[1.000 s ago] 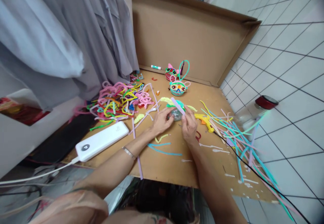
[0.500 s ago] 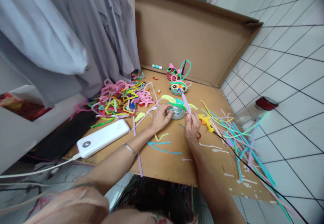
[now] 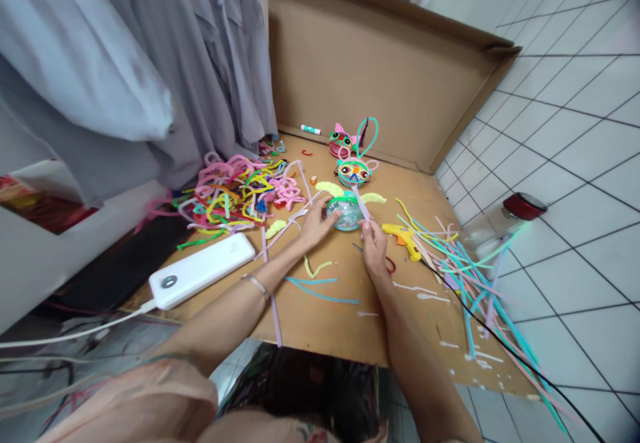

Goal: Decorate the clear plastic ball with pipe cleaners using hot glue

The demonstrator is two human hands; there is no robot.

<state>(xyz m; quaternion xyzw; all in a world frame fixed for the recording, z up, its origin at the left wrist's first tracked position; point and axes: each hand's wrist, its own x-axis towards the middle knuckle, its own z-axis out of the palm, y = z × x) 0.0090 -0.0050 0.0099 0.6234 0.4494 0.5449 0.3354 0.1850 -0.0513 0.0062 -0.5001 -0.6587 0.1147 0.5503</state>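
Note:
My left hand [image 3: 320, 221] grips the left side of a round clear plastic container [image 3: 345, 216] with a green band along its top. Two pale yellow fuzzy pieces [image 3: 374, 198] stick out from its upper left and right like ears or wings. Between the fingers of my right hand [image 3: 374, 243] is a lilac pipe cleaner strip [image 3: 361, 204], tilted up across the container's right side. Whether the strip touches the container I cannot tell. Behind stand two decorated animal faces, one with pink loop ears [image 3: 354, 172] and one with pink pointed ears [image 3: 341, 139].
On the left lie a heap of coloured pipe cleaners [image 3: 240, 186] and a white power bank [image 3: 203, 269]. To the right are a yellow glue gun [image 3: 404, 239] with a black cord, loose pipe cleaners [image 3: 465, 276] and a red-lidded bottle [image 3: 520, 209]. A cardboard wall [image 3: 380, 76] rises behind.
The container has turned and tipped, so its round face and both yellow pieces show more. My right hand has shifted slightly left with the lilac strip.

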